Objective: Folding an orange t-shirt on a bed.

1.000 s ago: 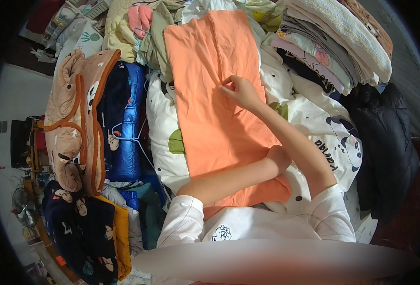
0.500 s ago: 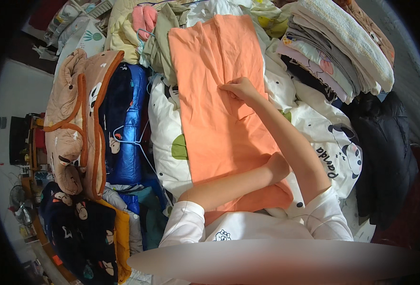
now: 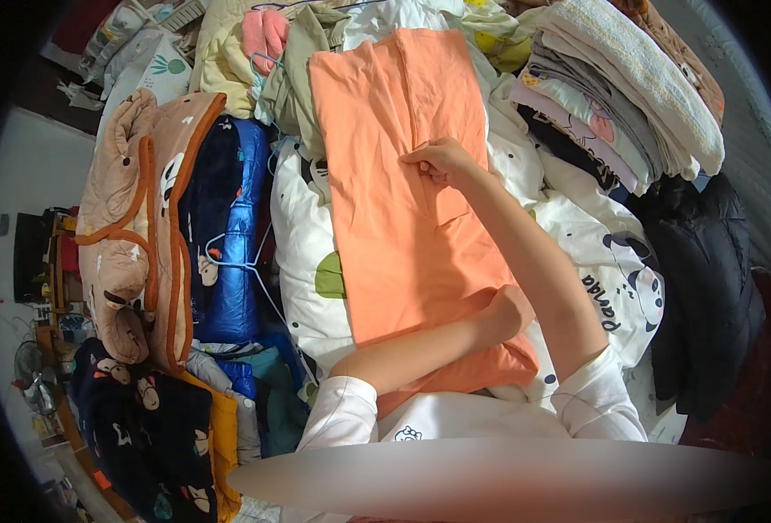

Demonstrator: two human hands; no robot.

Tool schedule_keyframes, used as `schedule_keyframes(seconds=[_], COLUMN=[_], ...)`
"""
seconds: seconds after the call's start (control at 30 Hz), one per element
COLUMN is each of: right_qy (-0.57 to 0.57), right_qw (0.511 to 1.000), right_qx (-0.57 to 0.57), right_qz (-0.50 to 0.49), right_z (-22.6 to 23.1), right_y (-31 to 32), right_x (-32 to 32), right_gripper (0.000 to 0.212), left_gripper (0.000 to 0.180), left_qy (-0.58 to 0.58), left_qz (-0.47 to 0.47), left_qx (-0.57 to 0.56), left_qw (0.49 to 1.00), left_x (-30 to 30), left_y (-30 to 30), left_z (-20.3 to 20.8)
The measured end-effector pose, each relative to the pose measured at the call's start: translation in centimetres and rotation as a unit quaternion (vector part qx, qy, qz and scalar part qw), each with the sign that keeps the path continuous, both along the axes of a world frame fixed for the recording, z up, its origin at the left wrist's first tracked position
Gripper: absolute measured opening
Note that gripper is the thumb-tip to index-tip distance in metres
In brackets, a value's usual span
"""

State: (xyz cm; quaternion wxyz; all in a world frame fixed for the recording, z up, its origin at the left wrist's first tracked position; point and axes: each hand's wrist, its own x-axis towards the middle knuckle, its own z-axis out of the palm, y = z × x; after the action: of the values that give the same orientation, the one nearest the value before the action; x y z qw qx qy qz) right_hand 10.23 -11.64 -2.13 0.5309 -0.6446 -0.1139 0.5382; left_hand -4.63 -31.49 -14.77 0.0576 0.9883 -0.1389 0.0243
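A long orange garment (image 3: 394, 227), folded lengthwise with creases near its middle, lies over white printed bedding (image 3: 303, 235). My right hand (image 3: 442, 162) is closed in a pinch on the fabric at its upper middle. My left forearm reaches across the garment's lower part. My left hand (image 3: 511, 312) rests near its lower right edge, bent at the wrist beside my right forearm. The left fingers are turned out of sight, so their grip does not show. Below that hand the lower right corner of the fabric is bunched.
Left of the bedding are a folded brown quilted blanket (image 3: 124, 209), a shiny blue puffy item (image 3: 237, 235) and a light blue hanger (image 3: 244, 261). At upper right stands a stack of folded clothes (image 3: 612, 105), with a black padded jacket (image 3: 704, 288) below it.
Almost nothing differs. Both hands stay at the same spots on the orange garment, and the view has shifted very slightly.
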Motion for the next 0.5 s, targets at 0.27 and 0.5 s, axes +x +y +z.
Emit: schedule_keyframes(seconds=[0.27,0.5], right_qy=[-0.074,0.072], right_qw=[0.997,0.997], right_qx=[0.018,0.008], right_qz=[0.016,-0.006], right_z=[-1.0,0.0], right_y=[-0.3,0.9], right_x=[0.1,1.0], right_gripper=[0.026,0.036], left_gripper=[0.009,0.014], left_qy=[0.07,0.151], left_qz=[-0.016,-0.03], left_qx=[-0.053,-0.038], left_qw=[0.996,0.987], left_x=[-0.1,-0.1], left_y=[1.6,2.0], left_z=[4.1,6.9])
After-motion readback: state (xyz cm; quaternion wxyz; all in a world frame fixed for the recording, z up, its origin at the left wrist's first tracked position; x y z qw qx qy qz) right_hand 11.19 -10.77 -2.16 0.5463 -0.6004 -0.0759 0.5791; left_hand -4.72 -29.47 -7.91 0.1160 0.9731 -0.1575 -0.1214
